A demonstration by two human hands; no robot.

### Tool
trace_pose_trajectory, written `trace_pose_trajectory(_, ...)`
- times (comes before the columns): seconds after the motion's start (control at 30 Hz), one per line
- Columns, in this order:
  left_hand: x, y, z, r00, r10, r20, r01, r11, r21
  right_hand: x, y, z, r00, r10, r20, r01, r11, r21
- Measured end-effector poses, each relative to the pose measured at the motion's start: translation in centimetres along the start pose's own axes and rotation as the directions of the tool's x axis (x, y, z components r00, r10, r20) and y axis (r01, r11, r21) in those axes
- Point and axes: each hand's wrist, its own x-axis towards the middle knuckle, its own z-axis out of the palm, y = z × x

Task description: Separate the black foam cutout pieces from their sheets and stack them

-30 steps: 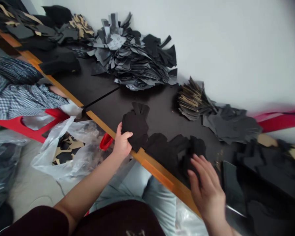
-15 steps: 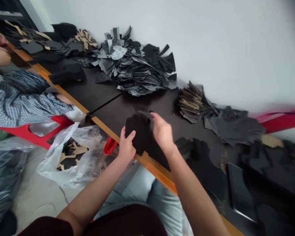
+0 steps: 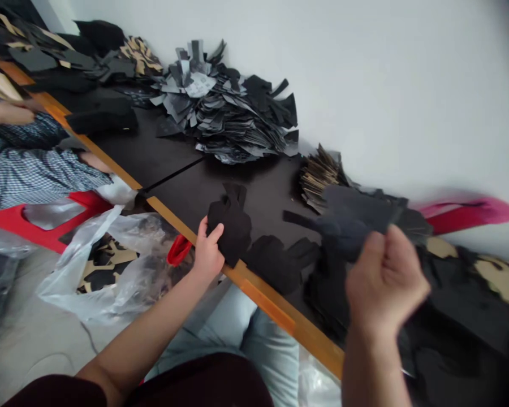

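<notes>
My left hand [image 3: 210, 249] grips a black cut-out piece [image 3: 234, 229] at the table's front edge, thumb on top of it. Whether that is one layer or a small stack I cannot tell. Up and to the right, my right hand [image 3: 384, 277] pinches a dark grey flat cut-out piece [image 3: 356, 217], which is blurred and held above the table. Between the hands, more black cut-out pieces [image 3: 275, 263] lie by the edge. Behind them sits a small stack of brown-edged pieces [image 3: 318, 175], partly covered by the lifted piece.
A large heap of grey and black cut pieces [image 3: 237, 113] stands against the wall. Wooden edging [image 3: 275, 308] runs along the dark table [image 3: 173, 152]. Below hangs a clear plastic bag [image 3: 63, 294] with scraps. At left is another person's checked sleeve [image 3: 46, 172]. A pink-red item [image 3: 470, 215] lies at right.
My right hand has moved right and up from beside my left hand, carrying a flat dark piece. My left hand keeps its hold on the black piece. The view has shifted slightly.
</notes>
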Motion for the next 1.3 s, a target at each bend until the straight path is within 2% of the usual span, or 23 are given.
trace_pose_trajectory(0.07, 0.0, -0.1, -0.1, 1.000, -0.006, -0.003, 0.006, 1.000, -0.019, -1.6, 0.6, -0.8, 0.987, -0.158, -0.006, 0.155, 0.976, -0.156)
trace_pose_trajectory(0.1, 0.0, -0.1, -0.1, 1.000, -0.008, -0.002, 0.008, 1.000, -0.029, -2.9, 1.0, -0.8, 0.966, -0.253, 0.058, 0.259, 0.953, -0.157)
trace_pose_trajectory(0.13, 0.1, -0.2, -0.2, 1.000, -0.006, -0.002, 0.006, 0.999, -0.038, -4.4, 1.4, -0.5, 0.917, -0.368, 0.156, 0.385, 0.918, -0.093)
trace_pose_trajectory(0.2, 0.1, -0.2, -0.3, 1.000, 0.001, 0.003, -0.001, 0.999, -0.050, -7.4, 1.8, 0.9, 0.770, -0.538, 0.343, 0.544, 0.834, 0.089)
trace_pose_trajectory(0.27, 0.0, -0.1, -0.3, 1.000, 0.007, 0.020, -0.006, 0.998, -0.057, -9.3, 1.3, 2.8, 0.703, -0.551, 0.450, 0.549, 0.822, 0.150)
trace_pose_trajectory(0.33, -0.1, 0.0, -0.3, 0.999, 0.005, 0.041, -0.002, 0.997, -0.074, -9.5, -0.1, 4.8, 0.648, -0.542, 0.535, 0.530, 0.825, 0.195)
trace_pose_trajectory(0.37, -0.2, 0.1, -0.2, 0.999, 0.001, 0.040, 0.003, 0.996, -0.089, -8.9, -1.0, 5.7, 0.602, -0.552, 0.577, 0.525, 0.818, 0.234)
trace_pose_trajectory(0.5, -0.1, 0.4, -0.2, 1.000, -0.017, 0.007, 0.018, 0.990, -0.139, -5.9, -3.4, 9.1, 0.348, -0.626, 0.698, 0.469, 0.761, 0.449)
trace_pose_trajectory(0.57, 0.0, 0.3, -0.2, 1.000, -0.012, 0.022, 0.015, 0.991, -0.130, -5.2, -3.4, 10.5, 0.292, -0.660, 0.692, 0.407, 0.741, 0.534)
trace_pose_trajectory(0.63, 0.2, 0.2, -0.3, 1.000, 0.008, 0.028, -0.005, 0.994, -0.110, -5.3, -3.0, 11.7, 0.298, -0.699, 0.650, 0.374, 0.712, 0.594)
trace_pose_trajectory(0.67, 0.2, 0.2, -0.3, 1.000, 0.017, 0.023, -0.015, 0.995, -0.102, -5.5, -2.8, 12.1, 0.318, -0.717, 0.620, 0.366, 0.696, 0.617)
trace_pose_trajectory(0.7, 0.3, 0.1, -0.3, 1.000, 0.027, 0.015, -0.025, 0.995, -0.095, -5.6, -2.6, 12.3, 0.359, -0.724, 0.589, 0.360, 0.689, 0.629)
trace_pose_trajectory(0.73, 0.3, 0.0, -0.3, 0.999, 0.031, 0.008, -0.030, 0.996, -0.089, -5.5, -2.5, 12.3, 0.426, -0.712, 0.558, 0.349, 0.699, 0.625)
trace_pose_trajectory(0.77, 0.3, -0.1, -0.4, 1.000, 0.031, 0.001, -0.030, 0.996, -0.085, -5.3, -2.6, 12.0, 0.519, -0.675, 0.525, 0.336, 0.726, 0.600)
trace_pose_trajectory(0.83, 0.4, -0.2, -0.5, 1.000, 0.020, -0.010, -0.020, 0.997, -0.077, -4.2, -2.9, 10.2, 0.745, -0.520, 0.418, 0.309, 0.824, 0.476)
trace_pose_trajectory(0.87, 0.4, -0.3, -0.5, 1.000, 0.014, -0.015, -0.015, 0.997, -0.075, -3.4, -3.1, 8.8, 0.839, -0.424, 0.340, 0.292, 0.879, 0.376)
trace_pose_trajectory(0.9, 0.4, -0.4, -0.6, 1.000, 0.009, -0.019, -0.010, 0.997, -0.075, -2.7, -3.4, 7.2, 0.904, -0.343, 0.253, 0.276, 0.924, 0.265)
trace_pose_trajectory(0.93, 0.4, -0.4, -0.6, 1.000, 0.005, -0.024, -0.007, 0.997, -0.076, -2.1, -3.5, 5.3, 0.938, -0.293, 0.184, 0.267, 0.951, 0.154)
trace_pose_trajectory(0.97, 0.5, -0.5, -0.6, 1.000, 0.002, -0.028, -0.004, 0.997, -0.077, -1.8, -3.5, 3.6, 0.956, -0.259, 0.136, 0.255, 0.966, 0.048)
trace_pose_trajectory(1.03, 0.5, -0.5, -0.6, 0.999, -0.003, -0.034, 0.001, 0.996, -0.085, -2.3, -3.1, 0.8, 0.949, -0.299, 0.097, 0.306, 0.950, -0.066)
trace_pose_trajectory(1.1, 0.5, -0.5, -0.6, 0.999, 0.001, -0.035, -0.005, 0.995, -0.100, -4.3, -2.0, 0.1, 0.910, -0.372, 0.185, 0.390, 0.918, -0.068)
trace_pose_trajectory(1.2, 0.4, -0.4, -0.4, 0.999, 0.025, -0.024, -0.027, 0.994, -0.107, -7.9, -0.5, 2.9, 0.787, -0.433, 0.439, 0.465, 0.885, 0.038)
trace_pose_trajectory(1.3, 0.3, -0.3, -0.5, 0.999, 0.044, 0.010, -0.044, 0.997, -0.064, -9.7, -1.0, 7.6, 0.716, -0.433, 0.548, 0.398, 0.897, 0.190)
